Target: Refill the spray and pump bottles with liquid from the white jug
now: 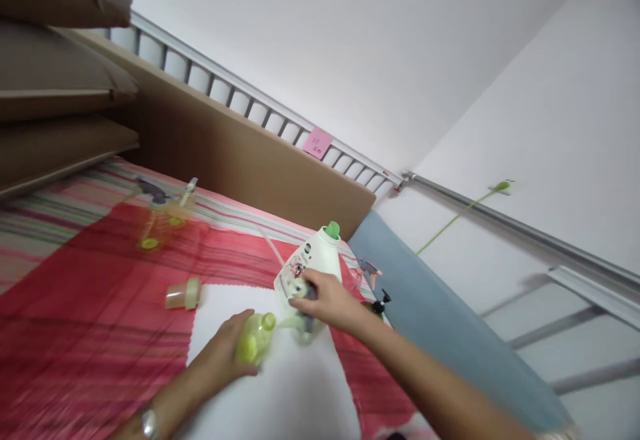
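Observation:
My left hand (227, 350) is wrapped round a small clear bottle with lime-green parts (256, 337), lying over a white cloth (280, 387). My right hand (327, 301) grips a small grey and pale-green part (301, 290) joined to a clear piece beside that bottle. Just behind my right hand stands a white bottle with a green cap (316, 258). The picture is blurred by motion.
A red striped cloth (90, 307) covers the bed. On it lie a small beige cup with a green lid (184, 293) and blurred clear parts with green pieces (160, 217). A brown headboard (235, 160), a blue mat (440, 320) and a pink note (317, 143) lie beyond.

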Demonstrator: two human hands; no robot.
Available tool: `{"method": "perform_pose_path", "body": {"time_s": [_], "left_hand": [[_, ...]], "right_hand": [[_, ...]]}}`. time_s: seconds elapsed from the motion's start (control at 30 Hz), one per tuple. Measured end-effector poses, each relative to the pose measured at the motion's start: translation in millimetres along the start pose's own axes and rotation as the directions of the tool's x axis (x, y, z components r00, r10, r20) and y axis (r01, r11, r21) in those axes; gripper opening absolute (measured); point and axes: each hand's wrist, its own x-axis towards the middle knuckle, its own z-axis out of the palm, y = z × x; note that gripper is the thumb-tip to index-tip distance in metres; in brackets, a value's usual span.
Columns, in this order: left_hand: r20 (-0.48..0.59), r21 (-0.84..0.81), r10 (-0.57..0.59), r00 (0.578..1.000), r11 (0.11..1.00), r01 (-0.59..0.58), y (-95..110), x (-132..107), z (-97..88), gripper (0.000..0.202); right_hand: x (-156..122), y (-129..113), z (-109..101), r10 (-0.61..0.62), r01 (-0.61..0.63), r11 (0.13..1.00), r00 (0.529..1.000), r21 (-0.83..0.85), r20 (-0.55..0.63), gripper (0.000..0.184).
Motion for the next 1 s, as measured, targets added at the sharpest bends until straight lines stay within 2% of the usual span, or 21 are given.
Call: {"method": "perform_pose_path", "body": {"time_s": [0.1,0.2,0.37,0.63,0.87,0.93,1.0], "left_hand": [[0.010,0.007,-0.023,1.000,1.000,0.023,8,-2,-2.6,0.090],[0.027,0.019,-0.047,0.999,0.999,0.047,12,-2,-4.1,0.093],[0.025,0.025,-0.051,0.998,0.998,0.050,13,-4,-4.7,0.094],[0.026,0.048,-0.069,0.997,0.997,0.068,16,-2,-4.3,0.094],[0.031,0.046,-0.016,0.999,0.999,0.015,18,-3,-5.1,0.093],[0.043,0.055,-0.008,0.999,0.998,0.006,19,-3,-6.1,0.093],[0.048,0.059,-0.009,0.999,0.998,0.006,21,-3,-7.2,0.092]], "right_hand": [[-34,8,-36,0.016,-0.012,0.999,0.996,-0.050,0.085,0.021],[-52,7,-62,0.090,-0.040,0.969,0.977,-0.244,0.194,0.011],[-67,-10,-80,0.171,0.000,0.877,0.935,-0.481,0.312,0.011],[-66,-18,-83,0.151,0.115,0.761,0.925,-0.638,0.348,0.005],[-23,-61,-76,0.164,0.273,0.650,0.861,-0.709,0.482,0.006],[-6,-73,-67,0.119,0.296,0.682,0.858,-0.669,0.500,0.013],[11,-82,-52,0.052,0.271,0.759,0.881,-0.592,0.471,0.025]]}}
